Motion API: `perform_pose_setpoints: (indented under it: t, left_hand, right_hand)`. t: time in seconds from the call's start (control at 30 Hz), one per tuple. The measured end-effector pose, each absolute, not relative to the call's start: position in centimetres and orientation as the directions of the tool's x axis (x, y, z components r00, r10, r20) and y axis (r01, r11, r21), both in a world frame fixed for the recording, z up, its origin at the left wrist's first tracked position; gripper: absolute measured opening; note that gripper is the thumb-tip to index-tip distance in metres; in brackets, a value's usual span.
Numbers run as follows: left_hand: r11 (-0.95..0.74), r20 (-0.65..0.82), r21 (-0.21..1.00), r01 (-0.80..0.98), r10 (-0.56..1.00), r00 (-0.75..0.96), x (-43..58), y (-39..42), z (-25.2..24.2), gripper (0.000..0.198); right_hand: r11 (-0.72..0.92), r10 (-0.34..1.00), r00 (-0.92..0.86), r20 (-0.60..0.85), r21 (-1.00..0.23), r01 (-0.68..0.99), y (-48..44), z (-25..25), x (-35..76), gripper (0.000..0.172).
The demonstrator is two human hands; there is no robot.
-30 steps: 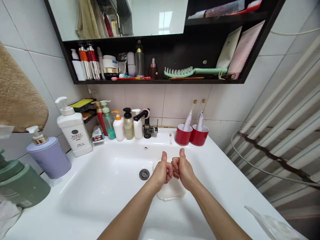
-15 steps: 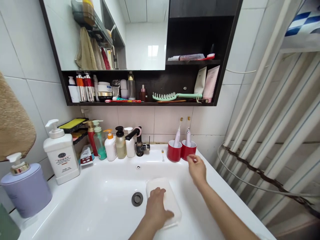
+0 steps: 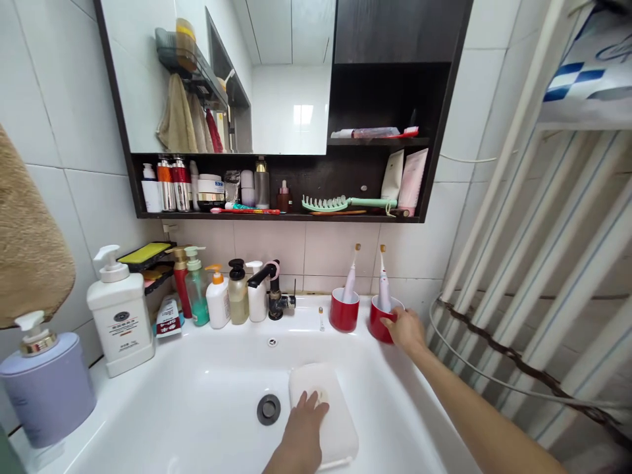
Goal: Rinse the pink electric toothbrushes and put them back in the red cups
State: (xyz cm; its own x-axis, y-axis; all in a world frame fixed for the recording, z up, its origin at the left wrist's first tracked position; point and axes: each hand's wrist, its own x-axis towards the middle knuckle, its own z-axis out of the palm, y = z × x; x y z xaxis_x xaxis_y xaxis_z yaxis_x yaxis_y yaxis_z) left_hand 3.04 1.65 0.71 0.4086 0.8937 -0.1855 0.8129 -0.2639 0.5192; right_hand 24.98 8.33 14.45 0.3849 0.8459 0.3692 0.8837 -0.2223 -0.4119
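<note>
My right hand (image 3: 407,330) grips the side of a red cup (image 3: 378,327) on the back right of the sink rim. A pale electric toothbrush (image 3: 384,289) stands in that cup. To its left, a matching red cup (image 3: 344,315) holds another electric toothbrush (image 3: 350,280). Down in the basin lies a white, rounded rectangular object (image 3: 338,421), flat like a box or lid; its exact kind I cannot tell. Over its left part rests my left hand (image 3: 303,431), fingers stretched out. A small brush head (image 3: 321,319) is on the rim left of the cups.
A black faucet (image 3: 276,299) rises behind the white sink (image 3: 207,395). Pump bottles (image 3: 218,303) line the back left, with a large white bottle (image 3: 121,322) nearer. Overhead hangs a dark mirror cabinet (image 3: 281,216). White radiator pipes (image 3: 533,263) stand at the right.
My right hand has moved onto the right red cup, which now sits farther right, apart from the other cup. My left hand stays over the white object, and the view has tilted slightly up.
</note>
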Motion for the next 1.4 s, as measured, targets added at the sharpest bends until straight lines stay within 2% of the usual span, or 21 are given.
perform_pose_setpoints:
  t: [0.07,0.13,0.23,0.33,0.5,0.63,0.7,0.97,1.03,1.1,1.17,1.27,1.4]
  left_hand:
    - [-0.195,-0.138,0.605,0.772,0.929,0.343,3.2,0.8,2.2,0.072]
    - [-0.132,-0.056,0.730,0.670,0.966,0.251,3.4,-0.2,4.0,0.062]
    - [-0.119,0.067,0.893,0.435,0.989,0.132,3.8,-1.4,6.5,0.044]
    - [-0.135,0.123,0.969,0.208,0.990,0.070,4.4,-1.5,8.3,0.043]
    - [-0.140,0.140,0.989,-0.046,0.990,0.003,4.9,0.7,9.9,0.043]
    - [-0.135,0.130,0.983,-0.124,0.990,-0.050,4.0,2.0,10.3,0.019]
    - [-0.158,0.147,0.978,-0.139,0.986,-0.083,3.2,2.1,10.6,0.013]
    - [-0.290,0.255,0.916,-0.276,0.954,-0.158,-1.2,0.7,15.5,0.024]
    - [-0.273,0.242,0.906,-0.324,0.961,-0.135,-1.8,-0.5,16.3,0.025]
    - [-0.229,0.211,0.893,-0.388,0.973,-0.089,-1.9,-2.0,16.7,0.025]
    - [-0.182,0.186,0.877,-0.445,0.982,-0.035,-1.8,-3.5,16.6,0.024]
    - [-0.120,0.168,0.853,-0.507,0.984,0.051,-1.2,-5.3,16.4,0.023]
    - [-0.053,0.110,0.813,-0.580,0.992,0.064,-1.1,-6.3,16.6,0.024]
  right_hand:
    - [-0.213,0.852,0.356,0.385,-0.366,0.906,5.9,14.7,25.1,0.018]
    - [-0.183,0.864,0.313,0.395,-0.331,0.925,3.3,14.8,24.8,0.018]
    - [-0.103,0.897,0.217,0.386,-0.295,0.950,-0.3,14.1,23.4,0.018]
    - [-0.008,0.939,0.118,0.324,-0.322,0.947,-2.6,12.5,20.9,0.018]
    - [0.113,0.965,-0.005,0.261,-0.399,0.910,-3.9,9.7,16.0,0.015]
    - [0.155,0.970,-0.060,0.236,-0.407,0.900,-4.1,8.4,13.3,0.014]
    - [0.162,0.968,-0.069,0.243,-0.389,0.907,-4.0,8.0,12.7,0.013]
    - [0.151,0.950,-0.049,0.309,-0.314,0.938,-3.6,6.6,12.8,0.013]
    - [0.157,0.949,-0.041,0.312,-0.358,0.920,-3.7,7.0,13.0,0.016]
    - [0.195,0.936,-0.014,0.353,-0.482,0.854,-4.2,8.1,13.1,0.023]
    - [0.268,0.926,0.001,0.377,-0.660,0.702,-5.2,9.5,12.9,0.031]
    - [0.321,0.946,-0.092,0.311,-0.861,0.395,-7.2,11.0,11.7,0.040]
    - [0.206,0.978,-0.059,0.198,-0.951,0.232,-9.2,10.1,10.2,0.046]
